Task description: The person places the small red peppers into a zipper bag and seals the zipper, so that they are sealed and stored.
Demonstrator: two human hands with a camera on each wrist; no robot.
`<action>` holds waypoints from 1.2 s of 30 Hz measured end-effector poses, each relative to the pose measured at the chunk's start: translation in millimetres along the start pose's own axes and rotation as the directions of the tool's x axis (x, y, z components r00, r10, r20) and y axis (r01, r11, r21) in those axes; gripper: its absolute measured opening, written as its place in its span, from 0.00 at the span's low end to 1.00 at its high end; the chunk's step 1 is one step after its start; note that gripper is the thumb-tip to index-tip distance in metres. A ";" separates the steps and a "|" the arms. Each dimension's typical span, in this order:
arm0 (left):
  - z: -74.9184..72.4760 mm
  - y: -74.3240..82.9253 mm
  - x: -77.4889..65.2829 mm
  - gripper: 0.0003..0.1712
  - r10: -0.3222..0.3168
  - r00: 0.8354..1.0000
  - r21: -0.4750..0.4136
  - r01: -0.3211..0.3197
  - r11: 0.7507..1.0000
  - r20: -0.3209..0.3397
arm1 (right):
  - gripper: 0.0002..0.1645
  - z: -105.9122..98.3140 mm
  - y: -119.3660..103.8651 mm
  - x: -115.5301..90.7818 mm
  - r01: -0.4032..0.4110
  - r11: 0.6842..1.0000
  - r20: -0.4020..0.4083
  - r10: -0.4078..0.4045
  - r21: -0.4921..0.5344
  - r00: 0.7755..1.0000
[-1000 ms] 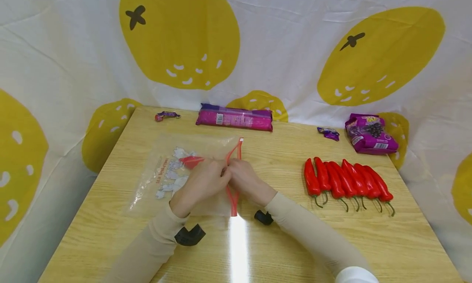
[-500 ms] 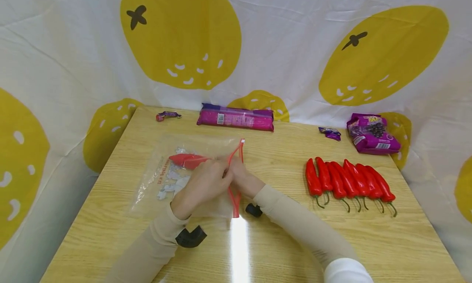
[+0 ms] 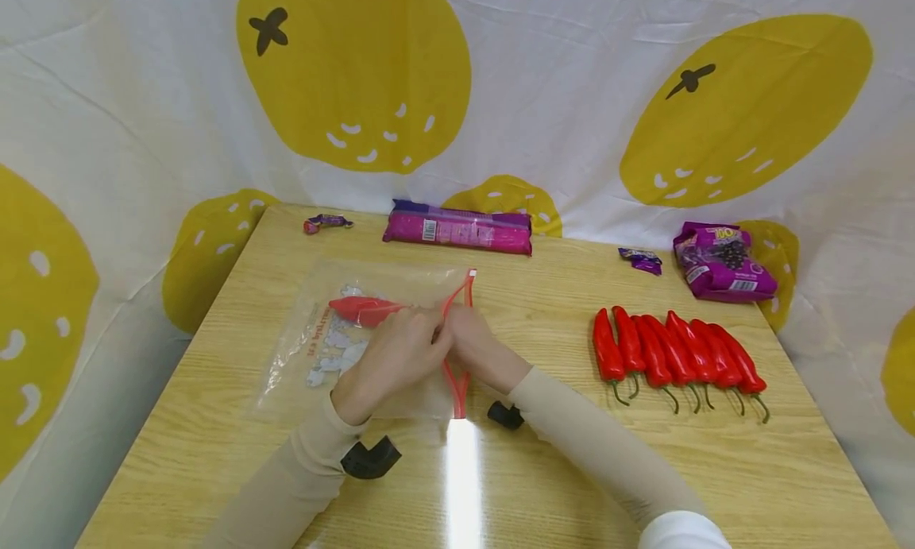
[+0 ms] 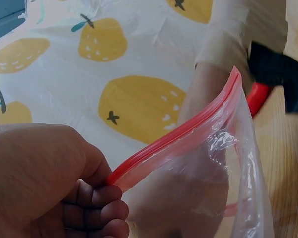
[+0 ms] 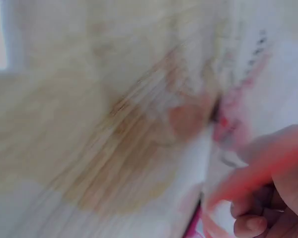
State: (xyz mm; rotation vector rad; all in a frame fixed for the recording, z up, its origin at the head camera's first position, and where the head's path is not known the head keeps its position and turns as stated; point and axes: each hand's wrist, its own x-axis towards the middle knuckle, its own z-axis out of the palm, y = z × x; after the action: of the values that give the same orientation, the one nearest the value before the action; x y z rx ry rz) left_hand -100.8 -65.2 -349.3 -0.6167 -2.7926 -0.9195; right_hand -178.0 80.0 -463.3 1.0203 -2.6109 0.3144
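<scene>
In the head view a clear zip bag (image 3: 286, 374) with a red zip edge (image 3: 457, 378) lies on the table, its mouth to the right. One red chilli pepper (image 3: 364, 311) is inside, seen through the plastic. My left hand (image 3: 400, 346) pinches the zip edge, as the left wrist view also shows at the red strip (image 4: 174, 139). At the mouth is my right hand (image 3: 472, 338), reaching partly into the bag; its fingertips are hidden, and the pepper lies apart, to their left. The right wrist view is heavily blurred.
A row of several red peppers (image 3: 675, 354) lies on the right. Along the back are a long purple packet (image 3: 457, 230), a purple bag (image 3: 722, 263) and small wrapped sweets (image 3: 639, 259), with another wrapped sweet (image 3: 329, 223) at left. Black wrist mounts (image 3: 370, 458) show below the hands.
The pepper slid left, deeper into the bag, with my right hand following. Since then the right hand has drawn back rightward while the pepper stays. My left hand keeps its pinch.
</scene>
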 end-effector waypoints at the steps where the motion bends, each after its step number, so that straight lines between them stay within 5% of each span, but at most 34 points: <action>1: 0.2 -0.3 0.0 0.19 -0.002 1.000 0.001 0.002 1.000 0.002 | 0.05 -22.3 -7.8 -2.5 0.008 1.000 0.034 -0.007 -0.027 0.999; 3: 0.3 -0.6 0.2 0.18 -0.004 1.000 -0.001 0.004 1.000 0.002 | 0.03 -61.1 -18.8 -9.7 0.018 0.998 0.046 -0.015 -0.067 0.999; 5: 0.0 -0.8 0.6 0.18 -0.004 1.000 -0.008 0.004 1.000 0.002 | 0.04 -79.7 -15.6 -24.2 0.017 0.993 -0.030 -0.021 -0.113 0.999; 10: -1.2 0.6 3.4 0.19 0.005 1.000 -0.043 -0.005 0.999 0.002 | 0.08 -112.2 20.1 -79.5 -0.221 0.969 -0.155 0.203 -0.113 0.967; 15: -2.9 0.5 4.3 0.19 -0.002 1.000 -0.047 0.002 0.999 0.011 | 0.11 -136.8 57.8 -134.3 -0.487 0.847 -0.147 0.465 -0.212 0.873; 20: -4.5 -1.1 2.4 0.19 -0.032 0.999 -0.038 0.033 0.999 0.017 | 0.23 -154.0 75.1 -161.6 -0.624 0.712 0.017 0.663 -0.321 0.748; 23: -4.7 -1.0 2.2 0.18 -0.044 0.999 -0.036 0.045 0.998 0.021 | 0.30 -157.8 78.2 -168.9 -0.651 0.673 0.152 0.727 -0.352 0.670; 25: -4.4 -0.9 2.3 0.18 -0.043 0.999 -0.038 0.043 0.998 0.020 | 0.33 -157.1 78.7 -171.9 -0.658 0.666 0.206 0.741 -0.352 0.640; 27: -4.0 -0.8 2.3 0.18 -0.038 0.999 -0.039 0.039 0.998 0.017 | 0.39 -155.2 79.1 -173.6 -0.652 0.675 0.217 0.733 -0.346 0.645; 31: -2.6 -1.3 1.7 0.19 -0.034 0.999 -0.037 0.035 0.999 0.011 | 0.58 -151.0 79.2 -174.4 -0.621 0.710 0.176 0.693 -0.330 0.699; 33: -2.1 -1.5 1.2 0.19 -0.035 0.999 -0.037 0.035 0.999 0.011 | 0.56 -149.7 78.9 -173.8 -0.614 0.722 0.151 0.678 -0.319 0.719; 36: -1.5 -1.7 0.8 0.19 -0.031 0.999 -0.038 0.031 0.999 0.011 | 0.39 -149.2 77.5 -171.4 -0.622 0.740 0.114 0.662 -0.256 0.740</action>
State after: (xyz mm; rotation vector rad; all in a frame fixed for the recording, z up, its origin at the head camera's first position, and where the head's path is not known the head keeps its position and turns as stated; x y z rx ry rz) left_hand -102.2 -67.1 -348.7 -0.5870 -2.8080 -0.9802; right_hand -80.5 288.7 -395.6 0.0290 -3.0296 0.0902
